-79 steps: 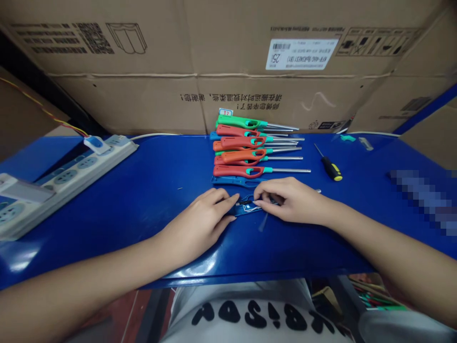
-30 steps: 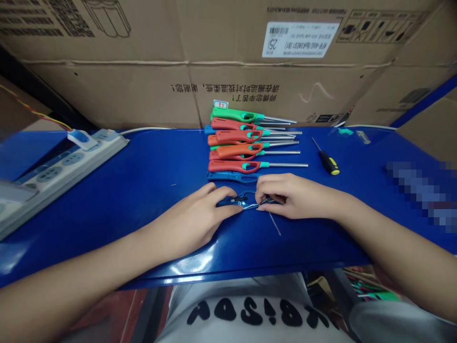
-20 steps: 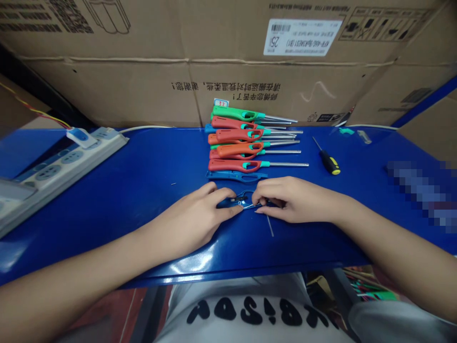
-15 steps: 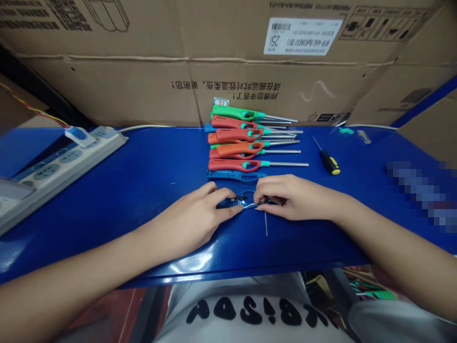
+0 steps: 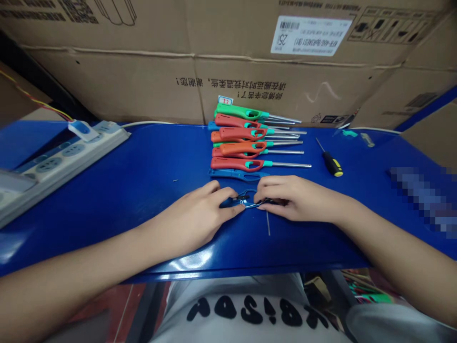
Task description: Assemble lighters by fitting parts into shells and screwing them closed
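Between my two hands lies a blue lighter shell half [image 5: 250, 192], mostly hidden under my fingers, with a small black part and a thin white wire in it. My left hand [image 5: 205, 209] pinches the shell's left side, thumb below and fingertips above. On its right side, my right hand [image 5: 293, 196] is closed with thumb and fingers around it; a dark piece shows under the fingers. A thin clear tube or rod [image 5: 268, 224] lies just below my right hand. Directly above my hands rests another blue shell half [image 5: 237, 174].
Several finished-looking long-neck lighters [image 5: 246, 148] are stacked beyond my hands, before a cardboard box [image 5: 143, 85]. A screwdriver [image 5: 332, 163] lies to the right, with teal and clear scraps behind it. At left stands a power strip [image 5: 73, 152]. A tiny metal pin [image 5: 175, 180] lies left of centre.
The view has shifted slightly, so the surroundings sit a little further right. Both hands keep nearly the same hold on the blue shell half.
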`<state>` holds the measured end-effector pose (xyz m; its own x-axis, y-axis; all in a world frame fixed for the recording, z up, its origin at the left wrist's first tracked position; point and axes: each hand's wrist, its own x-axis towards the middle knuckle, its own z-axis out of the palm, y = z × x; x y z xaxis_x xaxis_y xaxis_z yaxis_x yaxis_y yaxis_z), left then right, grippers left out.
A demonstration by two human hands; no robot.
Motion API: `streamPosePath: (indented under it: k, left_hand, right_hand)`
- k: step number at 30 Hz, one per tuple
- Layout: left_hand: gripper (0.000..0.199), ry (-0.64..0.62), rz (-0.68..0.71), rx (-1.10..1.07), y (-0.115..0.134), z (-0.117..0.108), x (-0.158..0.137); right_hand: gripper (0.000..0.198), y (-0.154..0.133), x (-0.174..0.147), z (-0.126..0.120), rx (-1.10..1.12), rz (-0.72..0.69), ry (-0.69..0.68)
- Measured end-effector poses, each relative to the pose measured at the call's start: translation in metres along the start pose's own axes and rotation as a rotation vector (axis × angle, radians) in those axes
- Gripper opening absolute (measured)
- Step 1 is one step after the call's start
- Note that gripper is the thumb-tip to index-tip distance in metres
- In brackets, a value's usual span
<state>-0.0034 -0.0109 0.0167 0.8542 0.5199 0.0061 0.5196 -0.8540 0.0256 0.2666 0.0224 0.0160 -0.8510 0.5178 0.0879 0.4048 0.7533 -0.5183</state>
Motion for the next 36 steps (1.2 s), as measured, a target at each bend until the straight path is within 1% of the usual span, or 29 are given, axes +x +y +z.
streamPosePath:
  k: [4, 11, 19, 29, 36]
  left_hand:
    - [0.048, 0.009, -0.003, -0.007, 0.000, 0.001, 0.000]
    - [0.045, 0.028, 0.015, -0.015, -0.002, 0.000, 0.002]
    - [0.047, 0.075, 0.083, 0.048, 0.002, 0.001, 0.002]
    - [0.043, 0.079, 0.044, 0.053, 0.006, 0.003, 0.000]
    - [0.042, 0.077, 0.032, 0.045, 0.006, 0.005, 0.000]
  right_hand:
    - [0.013, -0.001, -0.001, -0.001, -0.025, -0.003, 0.008]
    - [0.013, -0.001, -0.002, -0.003, -0.001, 0.009, 0.062]
    - [0.012, -0.006, 0.007, -0.007, 0.001, 0.071, -0.011]
    - [0.014, -0.002, 0.016, -0.008, 0.018, 0.039, -0.042]
    - [0.012, -0.001, 0.018, -0.012, 0.094, 0.056, -0.031]
